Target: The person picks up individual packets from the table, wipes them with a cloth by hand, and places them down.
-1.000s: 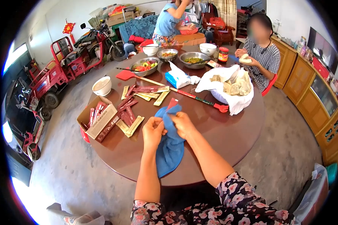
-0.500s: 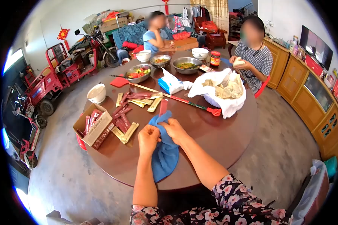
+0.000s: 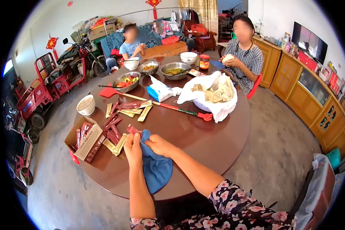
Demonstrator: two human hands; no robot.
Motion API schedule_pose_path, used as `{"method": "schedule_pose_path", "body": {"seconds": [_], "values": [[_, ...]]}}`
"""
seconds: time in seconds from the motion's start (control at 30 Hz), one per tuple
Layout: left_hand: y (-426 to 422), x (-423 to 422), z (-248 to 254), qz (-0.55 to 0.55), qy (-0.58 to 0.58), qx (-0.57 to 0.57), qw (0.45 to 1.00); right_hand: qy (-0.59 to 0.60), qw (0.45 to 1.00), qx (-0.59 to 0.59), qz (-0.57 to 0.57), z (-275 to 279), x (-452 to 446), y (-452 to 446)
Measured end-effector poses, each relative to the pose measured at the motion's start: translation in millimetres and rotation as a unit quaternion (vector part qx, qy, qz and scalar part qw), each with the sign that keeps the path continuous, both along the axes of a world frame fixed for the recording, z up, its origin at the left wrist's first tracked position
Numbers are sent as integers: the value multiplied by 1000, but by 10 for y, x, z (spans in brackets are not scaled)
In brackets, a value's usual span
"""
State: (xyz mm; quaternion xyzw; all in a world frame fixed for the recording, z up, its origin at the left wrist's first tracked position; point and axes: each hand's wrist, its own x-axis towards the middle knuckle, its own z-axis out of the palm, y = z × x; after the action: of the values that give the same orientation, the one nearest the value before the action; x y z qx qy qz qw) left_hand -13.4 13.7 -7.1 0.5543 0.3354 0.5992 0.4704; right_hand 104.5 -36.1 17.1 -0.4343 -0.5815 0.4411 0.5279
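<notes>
My left hand (image 3: 133,148) is closed on a slim red stick packet (image 3: 132,129), whose end pokes out above the fingers. Beside it, my right hand (image 3: 160,145) grips a blue cloth (image 3: 157,174) that hangs down over the table's near part. The cloth lies against the packet and the left fingers. Just left of my hands lie several loose dark red packets (image 3: 112,124) and cream-gold packets (image 3: 119,145). An open carton (image 3: 92,143) with more red packets in it stands farther left.
The round brown table (image 3: 203,147) carries a white bowl (image 3: 86,105), metal dishes of food (image 3: 175,71), a tissue pack (image 3: 159,91), a long stick with a red fork end (image 3: 172,107) and a cloth-lined basket (image 3: 222,101). Two people sit across, holding food.
The red packet, upright above both hands before, now leans left in my left hand. My right hand keeps the cloth. The hands have drawn slightly apart, and the camera view has shifted.
</notes>
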Motion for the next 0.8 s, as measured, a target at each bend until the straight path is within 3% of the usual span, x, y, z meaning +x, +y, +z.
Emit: {"method": "schedule_pose_path", "body": {"seconds": [0.07, 0.17, 0.2, 0.33, 0.47, 0.6, 0.63, 0.7, 0.8], "values": [[-15, 3, -23, 30, -18, -43, 998, 9, 999, -31, 36, 93, 6, -6], [161, -113, -98, 74, -3, 19, 997, -6, 997, -57, 45, 17, -95, 142], [132, -88, -71, 60, -43, 0, 997, 17, 993, -108, 46, 4, -57, 96], [70, -67, -67, 53, -119, -59, 990, -8, 990, -132, 53, -93, -2, 118], [7, -39, 20, 55, -115, -51, 990, 21, 988, -141, 62, -207, 6, 200], [31, -33, -26, 11, -30, 5, 999, 19, 988, -146, 48, -214, 46, 211], [4, 5, -33, 7, -44, -19, 999, 18, 988, -145, 44, -184, 43, 190], [-29, 35, -25, 4, -57, -42, 998, 128, 981, -137, 46, -142, 9, 148], [-45, 18, -24, -29, -40, -45, 998, 101, 980, -163, 61, -170, 44, 180]]}}
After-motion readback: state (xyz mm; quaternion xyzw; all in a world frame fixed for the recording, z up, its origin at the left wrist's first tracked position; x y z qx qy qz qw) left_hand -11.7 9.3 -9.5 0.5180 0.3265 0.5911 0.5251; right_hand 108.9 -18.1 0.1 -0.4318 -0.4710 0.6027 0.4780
